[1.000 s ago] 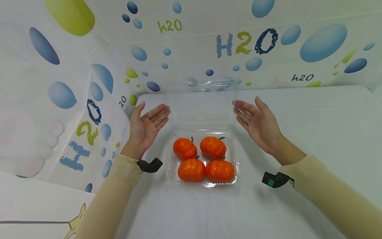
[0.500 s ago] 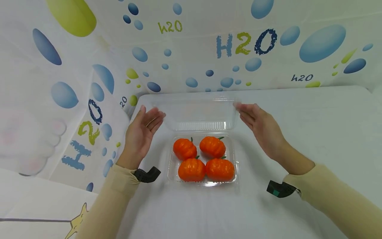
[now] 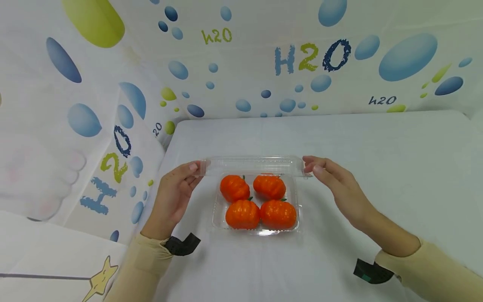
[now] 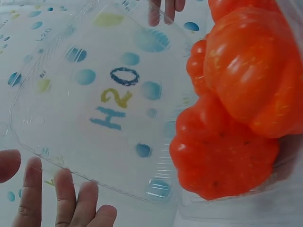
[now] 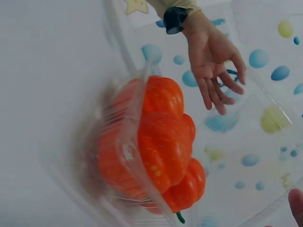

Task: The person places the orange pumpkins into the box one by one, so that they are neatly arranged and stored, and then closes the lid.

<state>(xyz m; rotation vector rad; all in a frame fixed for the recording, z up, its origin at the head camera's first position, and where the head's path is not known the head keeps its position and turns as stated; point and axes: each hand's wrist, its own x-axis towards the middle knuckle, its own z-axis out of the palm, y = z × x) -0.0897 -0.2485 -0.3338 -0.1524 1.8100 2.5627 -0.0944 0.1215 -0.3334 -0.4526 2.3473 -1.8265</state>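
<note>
A clear plastic clamshell box (image 3: pixel 299 219) stands on the table, its base holding several small orange pumpkins (image 3: pixel 242 214) with green stems. Its hinged lid (image 3: pixel 256 165) is tilted up at the far side. My left hand (image 3: pixel 174 195) has its fingertips at the lid's left edge, thumb toward me. At the right edge, my right hand (image 3: pixel 345 195) reaches in with extended fingertips. Spread, mostly straight fingers (image 4: pixel 65 196) of the left hand lie along the lid rim in the left wrist view. Only a fingertip (image 5: pixel 297 208) of the right hand shows in its own wrist view.
A white cloth (image 3: pixel 396 167) covers the table. Behind and to the left hangs a white sheet (image 3: pixel 241 54) printed with blue and green drops and H2O lettering. Dark wrist cameras (image 3: pixel 183 244) sit at both sleeve cuffs.
The lid has swung from nearly upright down toward the base and toward me. Both hands have come with it, nearer to me, fingertips at its sides. The pumpkins have stayed put.
</note>
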